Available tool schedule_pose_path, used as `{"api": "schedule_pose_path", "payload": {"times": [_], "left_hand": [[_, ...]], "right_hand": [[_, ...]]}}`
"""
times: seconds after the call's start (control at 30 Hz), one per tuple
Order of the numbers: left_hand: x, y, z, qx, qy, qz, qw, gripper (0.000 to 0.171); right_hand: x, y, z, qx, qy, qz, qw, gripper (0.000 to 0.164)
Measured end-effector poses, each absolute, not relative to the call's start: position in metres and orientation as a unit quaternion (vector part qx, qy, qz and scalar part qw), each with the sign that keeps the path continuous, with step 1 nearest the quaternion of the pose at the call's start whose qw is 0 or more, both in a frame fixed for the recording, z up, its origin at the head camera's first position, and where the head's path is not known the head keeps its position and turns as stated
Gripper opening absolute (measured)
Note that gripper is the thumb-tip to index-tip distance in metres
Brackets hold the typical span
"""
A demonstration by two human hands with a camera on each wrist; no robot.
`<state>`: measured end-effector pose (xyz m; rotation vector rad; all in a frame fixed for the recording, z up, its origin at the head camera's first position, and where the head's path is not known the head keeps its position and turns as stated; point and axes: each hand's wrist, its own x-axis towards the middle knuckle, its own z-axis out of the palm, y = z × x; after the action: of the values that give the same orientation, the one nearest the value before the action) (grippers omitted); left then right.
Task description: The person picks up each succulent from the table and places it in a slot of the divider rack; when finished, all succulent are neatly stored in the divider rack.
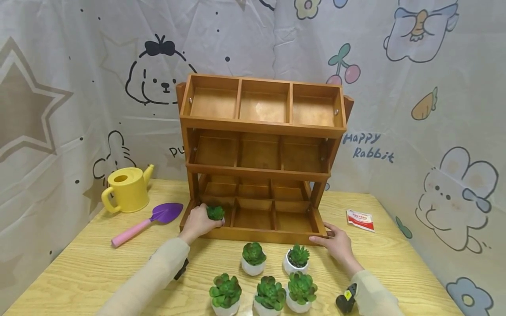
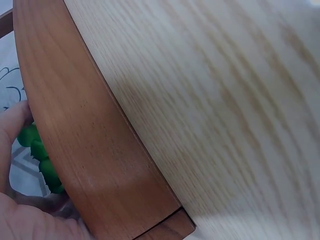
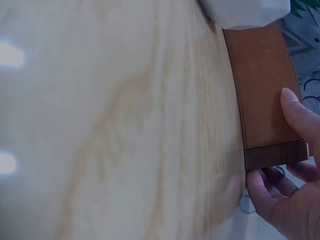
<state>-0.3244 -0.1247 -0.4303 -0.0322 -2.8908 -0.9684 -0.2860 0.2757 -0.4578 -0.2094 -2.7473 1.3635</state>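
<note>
My left hand [image 1: 198, 223] grips a small potted succulent [image 1: 215, 213] inside the front left compartment of the wooden shelf's [image 1: 265, 237] lowest tier. The fingers hide most of its pot. In the left wrist view, green leaves [image 2: 45, 165] show between that hand [image 2: 25, 210] and the front board [image 2: 95, 135]. At the shelf's front right corner, my right hand [image 1: 337, 245] holds the wood, its thumb on the front board [image 3: 265, 90] and its other fingers round the end. Several more succulents in white pots, among them one nearer the shelf [image 1: 254, 259], stand on the table before it.
To the left are a yellow watering can [image 1: 128, 191] and a purple trowel with a pink handle [image 1: 148, 224]. A red and white packet [image 1: 360, 220] lies on the table at right. Printed cloth [image 1: 253, 39] hangs behind and along the sides.
</note>
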Motion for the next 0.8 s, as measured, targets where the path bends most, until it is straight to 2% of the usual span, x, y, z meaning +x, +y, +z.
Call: {"api": "schedule_pose_path", "payload": {"times": [0.2,0.43,0.53,0.67,0.73,0.8], "left_hand": [[-0.323,-0.127,-0.432,-0.015,-0.937,-0.345,0.058,0.078],[-0.317,-0.132,-0.432,-0.007,-0.925,-0.375,0.055,0.095],[-0.312,-0.134,-0.427,-0.015,-0.922,-0.382,0.069,0.095],[-0.3,-0.136,-0.419,-0.087,-0.91,-0.385,0.126,0.082],[-0.29,-0.137,-0.416,-0.159,-0.898,-0.381,0.15,0.073],[-0.277,-0.138,-0.413,-0.239,-0.882,-0.376,0.154,0.065]], "right_hand": [[-0.287,0.275,-0.457,-0.066,-0.896,0.439,0.033,0.086],[-0.286,0.276,-0.459,-0.072,-0.894,0.44,0.029,0.086],[-0.284,0.276,-0.458,-0.074,-0.895,0.44,0.027,0.086],[-0.284,0.275,-0.457,-0.07,-0.894,0.442,0.026,0.088],[-0.284,0.275,-0.457,-0.067,-0.894,0.443,0.028,0.088],[-0.285,0.276,-0.457,-0.066,-0.894,0.443,0.029,0.088]]}}
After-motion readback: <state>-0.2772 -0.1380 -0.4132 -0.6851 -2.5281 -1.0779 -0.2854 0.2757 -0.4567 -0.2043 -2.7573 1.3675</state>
